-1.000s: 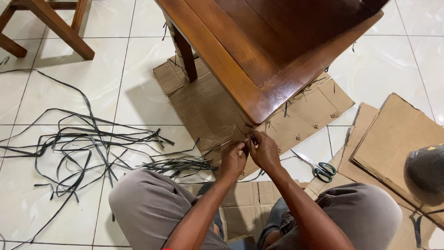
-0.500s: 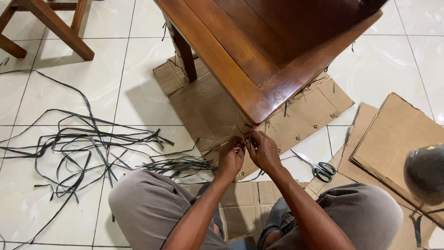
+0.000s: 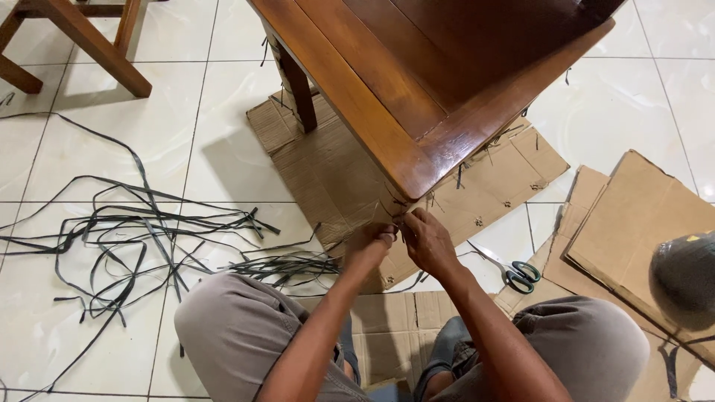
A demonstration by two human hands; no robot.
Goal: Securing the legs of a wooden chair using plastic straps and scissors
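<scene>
Your left hand (image 3: 370, 240) and right hand (image 3: 424, 240) meet just under the table corner (image 3: 417, 179), both pinching a thin dark strip (image 3: 397, 217) at the wrapped leg. Keep it taut and flat as you work; spare strips (image 3: 149, 238) lie on the floor to your left, scissors (image 3: 514, 272) to your right.

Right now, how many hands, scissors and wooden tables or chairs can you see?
Hands: 2, the left hand and the right hand, both at the table corner.
Scissors: 1, the green-handled scissors on the floor.
Wooden furniture: 2, the brown table and another wooden piece at top left.
Total: 5
</scene>
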